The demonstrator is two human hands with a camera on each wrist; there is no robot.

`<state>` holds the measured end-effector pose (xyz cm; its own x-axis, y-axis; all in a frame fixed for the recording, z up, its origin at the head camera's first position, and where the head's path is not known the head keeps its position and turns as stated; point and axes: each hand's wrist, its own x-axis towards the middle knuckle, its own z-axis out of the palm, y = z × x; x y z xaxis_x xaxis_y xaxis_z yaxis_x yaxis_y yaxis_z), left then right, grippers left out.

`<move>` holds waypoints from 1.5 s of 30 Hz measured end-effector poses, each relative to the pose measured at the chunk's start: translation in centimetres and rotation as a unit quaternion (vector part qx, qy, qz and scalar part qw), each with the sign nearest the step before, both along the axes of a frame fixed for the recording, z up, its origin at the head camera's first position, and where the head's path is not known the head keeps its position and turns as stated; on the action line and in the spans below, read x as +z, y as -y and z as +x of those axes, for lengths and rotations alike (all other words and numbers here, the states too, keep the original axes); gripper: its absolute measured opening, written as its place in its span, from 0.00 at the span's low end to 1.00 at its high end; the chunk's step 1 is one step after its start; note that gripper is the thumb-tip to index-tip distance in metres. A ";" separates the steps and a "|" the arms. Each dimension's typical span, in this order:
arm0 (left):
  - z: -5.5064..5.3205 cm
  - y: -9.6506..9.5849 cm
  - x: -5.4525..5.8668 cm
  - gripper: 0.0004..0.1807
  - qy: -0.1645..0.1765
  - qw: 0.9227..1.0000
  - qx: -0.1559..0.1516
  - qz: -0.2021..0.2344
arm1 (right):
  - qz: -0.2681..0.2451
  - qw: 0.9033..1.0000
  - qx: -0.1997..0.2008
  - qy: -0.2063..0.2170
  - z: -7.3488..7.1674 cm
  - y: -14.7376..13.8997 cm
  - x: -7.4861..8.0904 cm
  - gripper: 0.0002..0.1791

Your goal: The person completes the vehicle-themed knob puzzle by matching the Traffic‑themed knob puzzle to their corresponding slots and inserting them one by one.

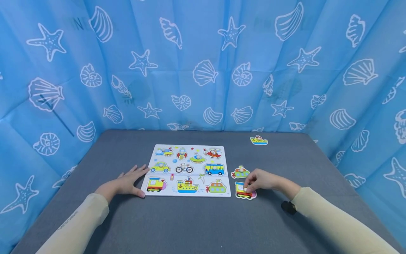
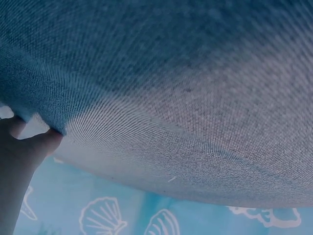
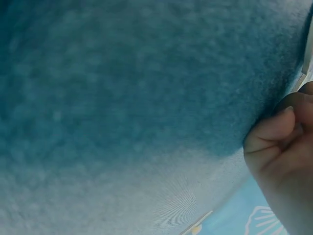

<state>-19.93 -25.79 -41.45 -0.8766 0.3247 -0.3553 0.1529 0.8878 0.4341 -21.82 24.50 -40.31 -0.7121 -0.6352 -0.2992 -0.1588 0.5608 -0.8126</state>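
A white puzzle board [image 1: 187, 180] with printed vehicles lies flat on the grey table. My left hand [image 1: 128, 181] rests at its left edge, fingers spread and fairly straight, thumb near the lower left corner. Right of the board, my right hand [image 1: 258, 179] pinches the small knob of a train puzzle piece [image 1: 240, 190]. In the right wrist view, the thumb and bent fingers [image 3: 274, 134] show, but the piece is hidden. Just above the train piece lies a submarine puzzle piece [image 1: 238, 172], close to the knuckles.
A ship puzzle piece [image 1: 258, 140] lies near the table's back right edge. Knobbed pieces such as the bus [image 1: 214, 170] and car [image 1: 159, 167] sit in the board. A blue curtain [image 1: 203, 98] with shell and starfish prints hangs behind the grey table [image 1: 190, 225].
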 end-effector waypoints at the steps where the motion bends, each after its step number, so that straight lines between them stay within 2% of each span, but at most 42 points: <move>1: 0.0 0.1 -0.1 0.61 0.002 1.000 0.001 0.000 | 0.002 1.000 0.000 -0.001 0.0 0.1 0.0 0.06; 8: -0.2 0.3 -0.2 0.63 0.006 1.000 -0.002 0.000 | 0.023 1.000 -0.013 0.001 -0.3 0.8 0.5 0.05; 17: 0.1 -0.1 0.1 0.60 0.007 1.000 0.005 -0.006 | 0.009 1.000 0.009 -0.005 -0.9 3.3 1.1 0.05; 27: -0.1 0.0 -0.2 0.60 0.011 1.000 0.006 -0.008 | 0.004 1.000 0.006 -0.010 -1.9 6.3 1.4 0.05; 35: -0.2 -0.1 0.1 0.60 0.008 1.000 -0.002 -0.003 | 0.010 1.000 -0.015 -0.005 -2.5 8.9 1.8 0.04; 45: -0.1 0.0 0.1 0.60 0.010 1.000 0.002 -0.005 | 0.002 0.999 -0.033 -0.003 -2.8 12.1 1.6 0.05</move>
